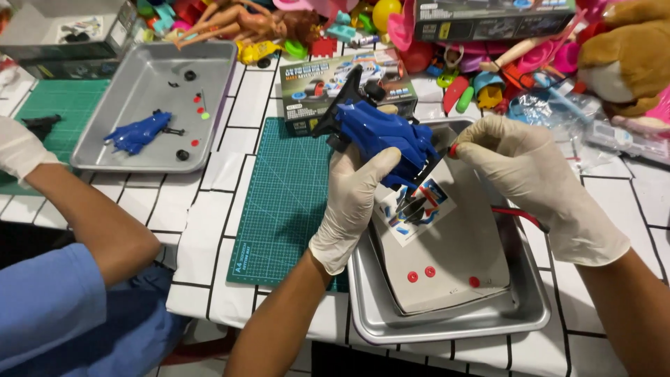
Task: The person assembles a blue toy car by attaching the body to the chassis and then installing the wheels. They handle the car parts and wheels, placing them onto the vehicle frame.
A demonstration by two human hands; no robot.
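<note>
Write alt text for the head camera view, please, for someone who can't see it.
Two white-gloved hands work over a metal tray: the left hand grips a blue toy car body, the right hand holds a red-handled tool against it. Another person's arm rests at left.

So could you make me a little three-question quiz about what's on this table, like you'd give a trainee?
1. True or false: the left hand holds the blue toy car body above the near metal tray.
2. What is the right hand pinching? A) a red-handled tool B) a doll C) a yellow ball
3. What lies under the near tray's left edge?

Key
1. True.
2. A: a red-handled tool, its tip at the car body.
3. A green cutting mat.
</note>
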